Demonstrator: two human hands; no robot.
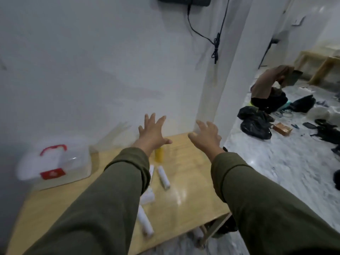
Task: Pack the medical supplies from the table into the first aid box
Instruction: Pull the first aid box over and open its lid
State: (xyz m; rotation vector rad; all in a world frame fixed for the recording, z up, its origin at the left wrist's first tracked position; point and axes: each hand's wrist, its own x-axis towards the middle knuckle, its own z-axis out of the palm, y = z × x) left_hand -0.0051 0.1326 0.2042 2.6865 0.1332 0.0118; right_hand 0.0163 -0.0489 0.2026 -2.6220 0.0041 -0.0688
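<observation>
Pale wood makes up the tabletop (187,196) beneath your arms, its near right corner cut off over a marbled floor (276,172). Nearest you, at 6 o'clock, a white tube (145,222) lies by the tabletop's front edge; a second white tube (163,177) lies farther in, toward the centre. More white packets sit between them, partly hidden under your left sleeve (103,199), and you cannot tell what they are. A small yellow bottle (158,153) stands just beyond, half covered by your left wrist. At 9 o'clock the first aid box (55,165), clear with a red handle and red latch, sits on the tabletop's left side, smeared by motion blur. Your left hand (151,132) and right hand (207,138) both hover above the far edge with fingers spread, holding nothing. Behind them rises a white wall (92,61) with a black cable (215,43) hanging at 12 o'clock. At 2 o'clock, dark bags (254,122) and clutter lie on the floor, too blurred to identify.
</observation>
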